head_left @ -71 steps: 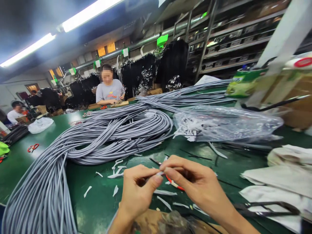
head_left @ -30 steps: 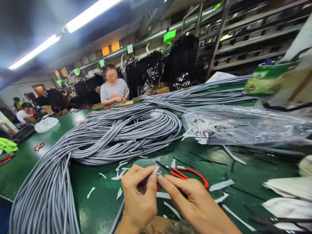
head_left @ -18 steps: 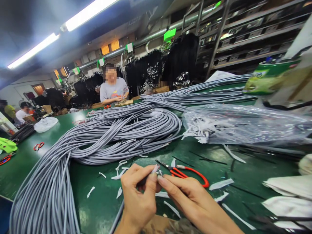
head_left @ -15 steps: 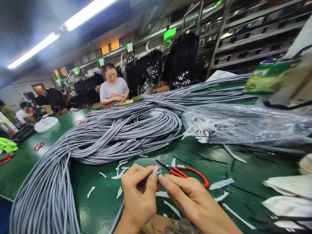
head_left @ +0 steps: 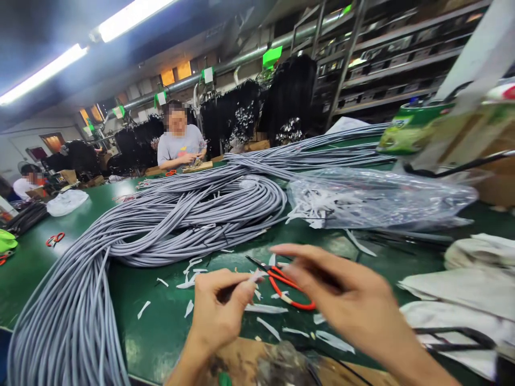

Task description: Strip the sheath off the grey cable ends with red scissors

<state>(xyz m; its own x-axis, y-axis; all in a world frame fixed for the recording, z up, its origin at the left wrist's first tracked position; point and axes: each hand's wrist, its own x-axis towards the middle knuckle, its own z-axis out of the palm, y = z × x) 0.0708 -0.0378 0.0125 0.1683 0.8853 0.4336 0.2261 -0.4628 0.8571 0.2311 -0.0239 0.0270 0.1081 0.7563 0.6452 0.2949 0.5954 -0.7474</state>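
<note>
Thumb and fingers of my left hand (head_left: 219, 308) are pinched on a small white piece (head_left: 257, 275) at lower centre. My right hand (head_left: 341, 289) is over the red-handled scissors (head_left: 290, 289), its thumb and index finger apart. Whether it touches the scissors cannot be made out. White scraps (head_left: 265, 309) lie on the green table (head_left: 139, 338) around the hands. Behind them a big looped bundle of grey cables (head_left: 201, 214) spreads out and runs down the left side.
A clear plastic bag (head_left: 382, 198) with white strips is at the right, near white cloth gloves (head_left: 462, 289). Another person (head_left: 181, 142) sits across the table. Other scissors (head_left: 55, 239) lie far left. Brown cardboard (head_left: 241, 362) is at the bottom edge.
My right hand has come away from my left hand and moved right, its fingers opening over the scissors. My left hand keeps its pinch. The view has shifted slightly.
</note>
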